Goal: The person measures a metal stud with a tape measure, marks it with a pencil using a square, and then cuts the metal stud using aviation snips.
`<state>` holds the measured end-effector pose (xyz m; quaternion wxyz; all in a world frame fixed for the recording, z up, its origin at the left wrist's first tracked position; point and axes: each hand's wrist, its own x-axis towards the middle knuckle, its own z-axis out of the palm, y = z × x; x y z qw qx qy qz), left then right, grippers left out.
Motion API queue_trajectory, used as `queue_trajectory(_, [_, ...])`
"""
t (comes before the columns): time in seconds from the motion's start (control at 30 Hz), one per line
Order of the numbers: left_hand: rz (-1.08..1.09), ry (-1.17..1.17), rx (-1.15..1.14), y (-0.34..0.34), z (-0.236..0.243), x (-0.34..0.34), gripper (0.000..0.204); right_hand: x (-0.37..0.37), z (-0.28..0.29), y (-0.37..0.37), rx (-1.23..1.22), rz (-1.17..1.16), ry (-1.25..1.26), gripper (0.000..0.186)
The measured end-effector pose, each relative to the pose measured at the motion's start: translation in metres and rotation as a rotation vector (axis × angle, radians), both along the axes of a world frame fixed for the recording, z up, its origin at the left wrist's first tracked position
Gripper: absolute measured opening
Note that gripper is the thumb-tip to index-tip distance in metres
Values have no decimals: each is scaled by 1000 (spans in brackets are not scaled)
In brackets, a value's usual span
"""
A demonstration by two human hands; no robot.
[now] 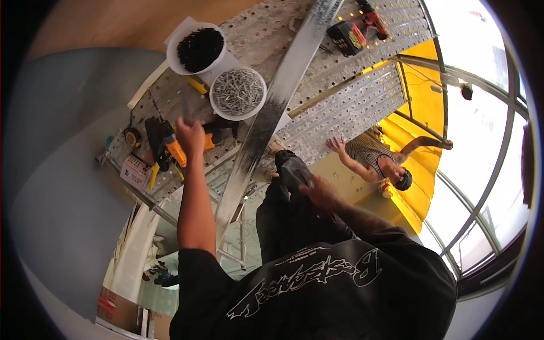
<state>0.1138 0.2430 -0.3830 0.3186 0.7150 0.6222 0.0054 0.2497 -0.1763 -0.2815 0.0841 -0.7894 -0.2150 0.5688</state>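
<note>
My left hand [191, 136] is closed over the metal deck, and a thin grey blade-like piece [185, 105], blurred, sticks out from its fingers. Just below that hand lies a yellow-and-black power tool [174, 148]. Two white buckets stand beyond it: one with black screws or similar small pieces [200, 50], the other full of silver fasteners [238, 92]. My right hand [322, 194] is at my bent knee [293, 171], in dark trousers; its fingers are dim and partly hidden. A long grey metal channel [269, 107] slants across the deck between my hands.
Perforated metal planks [345, 107] form a raised platform, with a lower level visible below. A red-and-black drill [371, 22] and battery [347, 38] lie at the far right. A tape measure [132, 136] and a small box [136, 170] sit left. Another person [377, 156] stands below, right.
</note>
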Motion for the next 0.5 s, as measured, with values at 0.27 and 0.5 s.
queue_trajectory(0.27, [113,-32,150,-101,74,-82,25,136,-133,203,443,-707,-626,101])
queue_trajectory(0.5, [279,-139,-52,-234,72,-139,17,221,-166,245,226,-755,-496,54])
